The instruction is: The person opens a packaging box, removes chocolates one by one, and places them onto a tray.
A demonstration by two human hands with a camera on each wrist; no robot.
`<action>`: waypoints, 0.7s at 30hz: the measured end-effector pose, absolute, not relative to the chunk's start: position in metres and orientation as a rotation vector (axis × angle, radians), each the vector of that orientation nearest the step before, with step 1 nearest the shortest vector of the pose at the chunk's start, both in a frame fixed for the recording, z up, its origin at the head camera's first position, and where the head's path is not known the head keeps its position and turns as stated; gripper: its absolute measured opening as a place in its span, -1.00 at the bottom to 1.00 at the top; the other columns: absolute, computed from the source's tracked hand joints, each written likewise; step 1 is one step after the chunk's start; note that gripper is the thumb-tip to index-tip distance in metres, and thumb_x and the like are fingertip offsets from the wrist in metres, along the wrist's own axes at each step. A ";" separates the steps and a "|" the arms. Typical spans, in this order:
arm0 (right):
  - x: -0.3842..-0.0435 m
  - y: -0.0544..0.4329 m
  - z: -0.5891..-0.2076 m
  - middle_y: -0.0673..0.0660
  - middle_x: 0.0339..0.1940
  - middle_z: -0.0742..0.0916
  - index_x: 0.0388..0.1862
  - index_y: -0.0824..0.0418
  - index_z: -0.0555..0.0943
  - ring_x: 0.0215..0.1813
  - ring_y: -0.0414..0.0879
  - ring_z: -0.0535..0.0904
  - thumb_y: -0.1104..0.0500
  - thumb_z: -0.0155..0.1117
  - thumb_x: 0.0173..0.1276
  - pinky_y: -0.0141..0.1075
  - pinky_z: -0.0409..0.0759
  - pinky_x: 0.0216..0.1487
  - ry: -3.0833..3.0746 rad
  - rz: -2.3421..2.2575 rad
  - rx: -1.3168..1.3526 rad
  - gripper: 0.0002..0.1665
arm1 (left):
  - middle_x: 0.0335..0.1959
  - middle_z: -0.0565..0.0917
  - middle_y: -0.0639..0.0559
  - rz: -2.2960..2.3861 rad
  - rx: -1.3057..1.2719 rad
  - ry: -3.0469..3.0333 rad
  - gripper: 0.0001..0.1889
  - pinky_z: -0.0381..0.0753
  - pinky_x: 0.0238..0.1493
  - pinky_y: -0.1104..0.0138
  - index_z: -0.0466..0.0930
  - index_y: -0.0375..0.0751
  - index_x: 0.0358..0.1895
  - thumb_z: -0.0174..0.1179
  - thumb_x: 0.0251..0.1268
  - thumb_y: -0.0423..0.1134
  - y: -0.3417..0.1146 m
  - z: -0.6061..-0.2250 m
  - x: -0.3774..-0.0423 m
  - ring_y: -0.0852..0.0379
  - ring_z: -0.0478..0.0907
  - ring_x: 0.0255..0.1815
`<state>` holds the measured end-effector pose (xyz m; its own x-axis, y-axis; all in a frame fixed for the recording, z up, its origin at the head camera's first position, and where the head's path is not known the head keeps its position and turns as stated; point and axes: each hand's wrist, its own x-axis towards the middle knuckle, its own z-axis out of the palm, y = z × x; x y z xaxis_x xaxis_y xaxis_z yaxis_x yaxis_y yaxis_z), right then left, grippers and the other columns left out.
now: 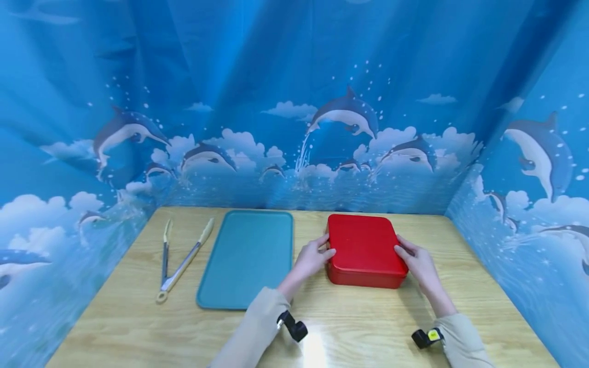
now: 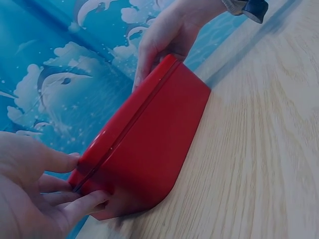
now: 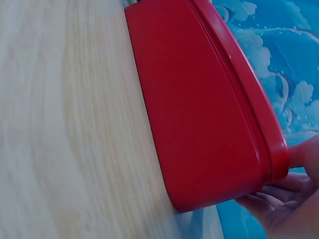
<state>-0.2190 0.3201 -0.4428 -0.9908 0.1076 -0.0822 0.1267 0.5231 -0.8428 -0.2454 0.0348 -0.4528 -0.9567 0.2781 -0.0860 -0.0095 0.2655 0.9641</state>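
A red square box [image 1: 365,248] with a fitted lid [image 1: 363,240] sits flat on the wooden table, right of the middle. At its left side is my left hand [image 1: 313,258], thumb on the lid's edge and fingers against the wall below the seam [image 2: 99,167]. My right hand [image 1: 418,263] grips the opposite side; in the right wrist view its thumb lies at the lid's rim and its fingers [image 3: 271,196] bend under that edge. The lid appears seated on the box. What is inside stays hidden.
Left of the box lies a teal rectangular tray [image 1: 248,260]. Spread tongs [image 1: 181,268] with pale tips rest farther left. The wooden table [image 1: 359,327] is bordered at the back and sides by a blue dolphin-print curtain [image 1: 294,102].
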 end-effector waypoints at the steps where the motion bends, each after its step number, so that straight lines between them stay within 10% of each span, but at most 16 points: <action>1: -0.218 0.318 -0.443 0.38 0.58 0.27 0.61 0.29 0.14 0.58 0.29 0.16 0.05 0.01 0.65 0.05 0.23 0.51 2.721 -1.507 0.199 -0.30 | 0.47 0.41 -0.18 1.763 0.244 2.290 -0.37 0.70 0.04 0.20 0.28 -0.21 0.54 0.23 0.46 -0.27 0.032 -0.453 -0.245 -0.10 0.58 0.29; 9: -0.214 0.300 -0.444 0.35 0.58 0.30 0.61 0.29 0.16 0.56 0.23 0.24 0.09 0.04 0.64 -0.53 0.45 0.24 2.686 -1.544 0.144 -0.32 | 0.47 0.37 -0.33 1.865 0.293 2.199 -0.39 0.67 0.12 0.11 0.24 -0.35 0.53 0.18 0.48 -0.37 0.010 -0.458 -0.241 -0.24 0.54 0.31; 21: -0.207 0.278 -0.445 0.36 0.54 0.35 0.58 0.34 0.21 0.54 0.26 0.27 0.13 0.11 0.60 -0.60 0.46 0.16 2.674 -1.561 0.019 -0.31 | 0.48 0.35 -0.32 1.840 0.271 2.203 -0.36 0.65 0.16 0.10 0.22 -0.33 0.54 0.19 0.47 -0.35 -0.022 -0.459 -0.229 -0.26 0.55 0.29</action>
